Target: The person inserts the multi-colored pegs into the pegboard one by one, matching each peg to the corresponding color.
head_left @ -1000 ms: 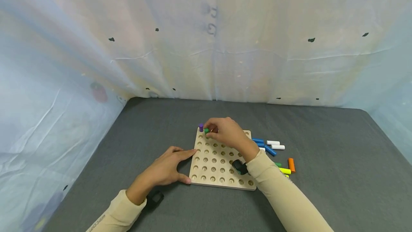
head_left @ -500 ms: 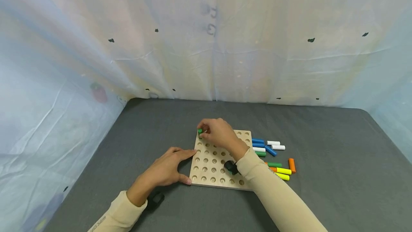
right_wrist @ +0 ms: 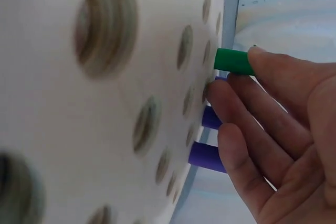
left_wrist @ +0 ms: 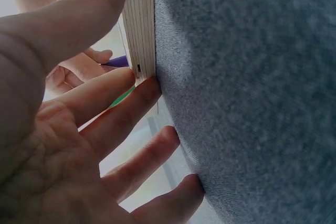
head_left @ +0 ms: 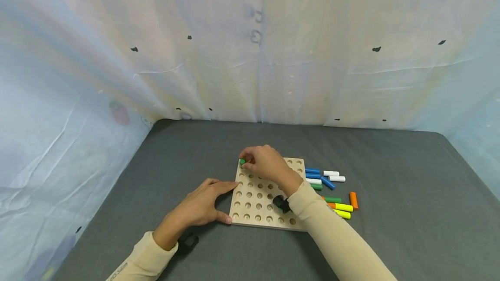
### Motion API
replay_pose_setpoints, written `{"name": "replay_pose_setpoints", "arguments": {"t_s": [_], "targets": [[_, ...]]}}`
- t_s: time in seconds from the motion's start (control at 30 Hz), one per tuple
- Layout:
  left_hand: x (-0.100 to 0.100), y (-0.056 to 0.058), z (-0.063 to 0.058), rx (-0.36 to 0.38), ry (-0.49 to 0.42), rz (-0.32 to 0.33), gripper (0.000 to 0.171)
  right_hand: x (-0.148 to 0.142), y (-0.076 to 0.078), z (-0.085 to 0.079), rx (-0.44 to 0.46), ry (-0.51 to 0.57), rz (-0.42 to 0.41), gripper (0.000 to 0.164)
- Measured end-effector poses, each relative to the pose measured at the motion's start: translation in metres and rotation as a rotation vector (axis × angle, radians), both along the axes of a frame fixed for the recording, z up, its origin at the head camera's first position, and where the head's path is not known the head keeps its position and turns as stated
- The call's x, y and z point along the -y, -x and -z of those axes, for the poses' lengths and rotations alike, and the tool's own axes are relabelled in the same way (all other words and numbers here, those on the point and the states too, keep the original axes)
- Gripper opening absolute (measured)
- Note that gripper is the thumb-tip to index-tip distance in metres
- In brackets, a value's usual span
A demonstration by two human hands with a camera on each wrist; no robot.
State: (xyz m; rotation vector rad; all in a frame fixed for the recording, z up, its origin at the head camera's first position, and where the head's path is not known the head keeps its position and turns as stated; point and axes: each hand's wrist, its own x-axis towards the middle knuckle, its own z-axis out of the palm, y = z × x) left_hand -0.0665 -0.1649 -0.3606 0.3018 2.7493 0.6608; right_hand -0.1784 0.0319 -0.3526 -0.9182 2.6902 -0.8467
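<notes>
A pale wooden pegboard (head_left: 254,206) with rows of round holes lies on the table. At its far left part, my right hand (head_left: 267,161) pinches a green peg (head_left: 242,161) that stands upright at a hole. In the right wrist view the thumb touches the outer end of the green peg (right_wrist: 233,61), whose other end meets the board. Purple pegs (right_wrist: 206,157) stand in holes beside it; in the head view the right hand hides them. My left hand (head_left: 201,203) rests against the board's left edge, fingers spread and fairly straight, thumb at the near left corner.
Right of the board lie loose pegs: blue pegs (head_left: 328,183), white pegs (head_left: 331,173), green pegs (head_left: 333,200), yellow pegs (head_left: 343,207) and an orange peg (head_left: 353,200). A grey cloth (head_left: 410,211) covers the table. Pale curtains (head_left: 312,77) hang behind and at the sides.
My right hand has shifted left and slightly nearer with the green peg, which now sits a little lower. The purple peg seen earlier is covered in the head view. The left hand stays put.
</notes>
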Motion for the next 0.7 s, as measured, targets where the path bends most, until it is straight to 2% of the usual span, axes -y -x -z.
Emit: {"name": "replay_pose_setpoints", "arguments": {"t_s": [0.1,0.3,0.5,0.7], "targets": [[0.000,0.001,0.000,-0.002,0.000,0.001,0.094,-0.006,-0.005,-0.007,-0.001,0.012,0.007,0.028],[0.001,0.000,0.001,-0.008,0.018,-0.003,0.093,-0.034,-0.018,-0.015,-0.087,0.035,0.021,0.029],[0.002,-0.002,-0.001,-0.010,0.045,-0.030,0.094,-0.081,-0.032,-0.017,-0.126,0.029,0.077,0.027],[0.001,-0.001,-0.001,-0.023,0.046,-0.026,0.094,-0.130,-0.047,-0.012,-0.129,-0.014,0.152,0.025]]}}
